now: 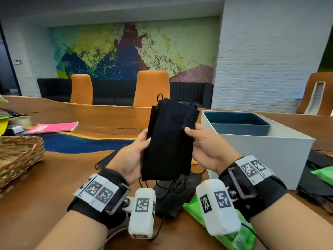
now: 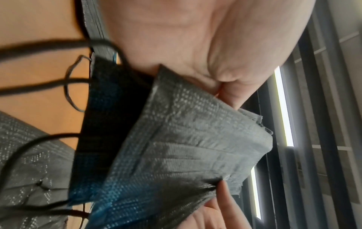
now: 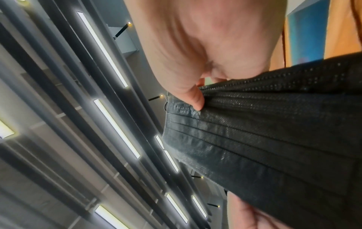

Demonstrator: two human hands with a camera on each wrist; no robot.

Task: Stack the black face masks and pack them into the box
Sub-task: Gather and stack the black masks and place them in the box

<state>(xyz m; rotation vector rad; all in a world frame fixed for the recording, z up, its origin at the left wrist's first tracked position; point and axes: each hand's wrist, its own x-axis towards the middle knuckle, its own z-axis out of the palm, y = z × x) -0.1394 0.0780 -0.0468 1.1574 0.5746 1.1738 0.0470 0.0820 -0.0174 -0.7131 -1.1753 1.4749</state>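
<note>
A stack of black face masks is held upright above the table between both hands, ear loops dangling below. My left hand grips its left edge, thumb on the front. My right hand grips its right edge, thumb pressed on the front. The left wrist view shows the mask stack from underneath, slightly fanned, and the right wrist view shows my thumb on the pleated masks. More black masks lie on the table under my hands. The white box with a blue inner lining stands open to the right.
A wicker basket sits at the left edge. Green packets lie near my right wrist and a further green packet at far right, beside another dark mask pile. A pink notebook lies farther back left. Orange chairs stand behind the table.
</note>
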